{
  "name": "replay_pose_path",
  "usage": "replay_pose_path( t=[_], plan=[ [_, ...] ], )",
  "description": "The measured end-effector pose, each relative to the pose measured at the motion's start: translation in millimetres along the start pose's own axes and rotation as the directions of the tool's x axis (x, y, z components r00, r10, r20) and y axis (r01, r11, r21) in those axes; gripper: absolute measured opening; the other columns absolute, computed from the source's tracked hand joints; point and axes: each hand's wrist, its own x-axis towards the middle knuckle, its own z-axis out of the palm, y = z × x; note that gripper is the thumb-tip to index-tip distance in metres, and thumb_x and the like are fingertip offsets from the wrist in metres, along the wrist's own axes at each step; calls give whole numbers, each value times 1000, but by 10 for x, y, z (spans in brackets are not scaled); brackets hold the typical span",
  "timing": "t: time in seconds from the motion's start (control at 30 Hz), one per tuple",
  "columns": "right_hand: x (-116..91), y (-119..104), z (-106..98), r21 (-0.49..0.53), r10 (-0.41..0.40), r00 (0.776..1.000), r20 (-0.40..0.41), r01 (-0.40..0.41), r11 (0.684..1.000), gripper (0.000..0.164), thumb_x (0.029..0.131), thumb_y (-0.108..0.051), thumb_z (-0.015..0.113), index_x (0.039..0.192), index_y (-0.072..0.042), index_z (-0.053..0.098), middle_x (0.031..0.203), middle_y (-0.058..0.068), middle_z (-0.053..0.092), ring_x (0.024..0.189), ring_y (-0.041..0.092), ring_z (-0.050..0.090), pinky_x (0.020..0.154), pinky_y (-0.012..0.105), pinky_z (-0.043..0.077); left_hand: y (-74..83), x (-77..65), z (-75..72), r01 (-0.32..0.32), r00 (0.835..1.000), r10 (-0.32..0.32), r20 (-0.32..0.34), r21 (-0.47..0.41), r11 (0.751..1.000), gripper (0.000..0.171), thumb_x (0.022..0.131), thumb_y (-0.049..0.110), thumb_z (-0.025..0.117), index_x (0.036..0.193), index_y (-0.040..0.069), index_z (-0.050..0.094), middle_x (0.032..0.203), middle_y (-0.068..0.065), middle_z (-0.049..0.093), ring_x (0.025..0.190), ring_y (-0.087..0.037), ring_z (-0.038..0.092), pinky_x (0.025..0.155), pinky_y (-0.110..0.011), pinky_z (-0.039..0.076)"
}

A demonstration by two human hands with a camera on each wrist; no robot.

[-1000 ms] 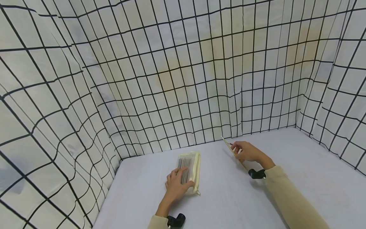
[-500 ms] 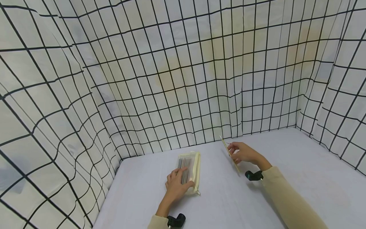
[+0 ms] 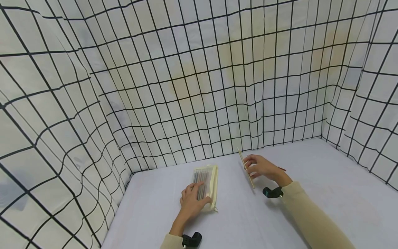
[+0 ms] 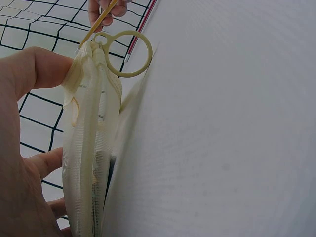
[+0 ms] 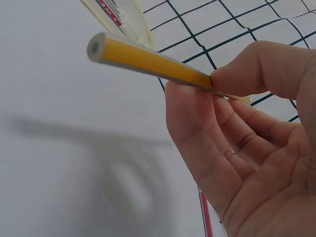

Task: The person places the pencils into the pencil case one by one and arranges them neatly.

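Observation:
My left hand (image 3: 191, 202) rests over a translucent pencil case (image 3: 213, 181) with pale yellow edging, fingers spread on its face and thumb at the zipped edge. A cream ring pull (image 4: 147, 52) hangs at the zip's end in the left wrist view. Long thin items show through the case. My right hand (image 3: 261, 167) pinches a yellow pencil (image 5: 148, 60) between thumb and fingers, above the table to the right of the case. The pencil's flat end faces the right wrist camera. Behind that hand lies a red pencil (image 4: 142, 29), mostly hidden in the head view.
Both hands work over a white-covered table (image 3: 149, 193). White sheets with a black grid (image 3: 199, 86) rise at its back and sides. Each wrist carries a small black camera (image 3: 192, 239).
The right hand has moved a little left with the yellow pencil, which has swung to show more of its length. The red pencil's end now shows beyond the wrist. The left hand stays put.

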Motion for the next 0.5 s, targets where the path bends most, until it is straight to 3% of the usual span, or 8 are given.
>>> replay_pose_path(
  t=[0.5],
  plan=[
    [47, 1, 143, 38, 63, 998, -17, -62, 997, 52, 87, 4, 65, 136, 7, 47, 107, 13, 59, 89, 23, 62, 75, 38, 62, -6, 5, 2, -1, 1000, 1, 1, 8, 1000, 78, 75, 41, 74, 147, 20, 53, 155, -19, 39, 142, -47, 27, 109, -73, 19]
  ],
)
